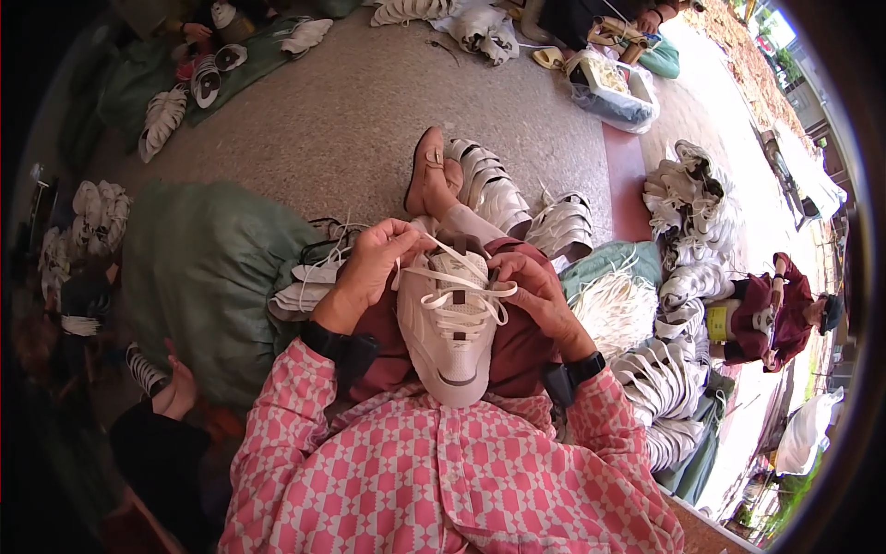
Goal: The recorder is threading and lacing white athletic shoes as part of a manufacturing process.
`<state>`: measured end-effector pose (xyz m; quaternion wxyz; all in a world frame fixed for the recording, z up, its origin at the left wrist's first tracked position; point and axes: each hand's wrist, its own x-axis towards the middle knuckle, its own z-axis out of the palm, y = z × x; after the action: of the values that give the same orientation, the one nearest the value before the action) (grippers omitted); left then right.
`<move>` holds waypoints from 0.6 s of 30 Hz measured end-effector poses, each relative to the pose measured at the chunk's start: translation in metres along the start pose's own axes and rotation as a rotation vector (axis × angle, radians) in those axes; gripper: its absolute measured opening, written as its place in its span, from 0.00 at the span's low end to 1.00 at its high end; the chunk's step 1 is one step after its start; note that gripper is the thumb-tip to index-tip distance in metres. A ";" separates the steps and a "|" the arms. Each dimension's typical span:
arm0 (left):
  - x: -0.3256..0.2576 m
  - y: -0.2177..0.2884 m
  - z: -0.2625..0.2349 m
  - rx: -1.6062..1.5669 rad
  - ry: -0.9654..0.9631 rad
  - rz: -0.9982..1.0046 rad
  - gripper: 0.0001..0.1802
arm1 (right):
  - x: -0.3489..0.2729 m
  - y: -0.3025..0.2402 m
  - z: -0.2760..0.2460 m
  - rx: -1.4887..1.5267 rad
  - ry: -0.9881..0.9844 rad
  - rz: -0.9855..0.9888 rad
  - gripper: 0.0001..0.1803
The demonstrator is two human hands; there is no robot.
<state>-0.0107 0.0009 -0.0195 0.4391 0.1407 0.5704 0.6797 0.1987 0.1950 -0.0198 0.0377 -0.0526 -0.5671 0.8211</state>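
Observation:
A white sneaker upper (443, 346) rests on my lap between my thighs, its toe toward me. White shoelace (447, 300) runs through its lower eyelets, with loose loops over the tongue. My left hand (380, 263) pinches a length of the lace near the collar, thumb against forefinger, and the lace is drawn from there across the tongue. On the other side of the opening, my right hand (538, 294) has thumb and forefinger closed at the eyelet edge, where a lace loop hangs; the exact pinch is partly hidden.
A large green sack (208, 277) bulges at my left. To my right lie a bundle of white laces (616, 312) and stacked white uppers (657, 379). More uppers (487, 185) lie beyond my feet. Other people sit farther off, one in maroon (784, 314) at right.

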 end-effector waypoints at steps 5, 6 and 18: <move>-0.016 0.011 -0.002 0.036 -0.068 0.102 0.16 | -0.001 0.005 -0.001 -0.057 0.047 -0.057 0.10; -0.019 0.012 -0.010 0.047 -0.061 0.150 0.17 | -0.001 0.007 -0.002 -0.058 0.039 -0.056 0.10; -0.041 0.035 0.025 0.702 -0.090 0.444 0.08 | -0.001 0.001 0.001 -0.416 0.127 -0.020 0.11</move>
<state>0.0144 -0.0127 0.0325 0.2320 0.4310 0.7036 0.5151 0.1994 0.1941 -0.0202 0.0698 -0.1052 -0.7213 0.6810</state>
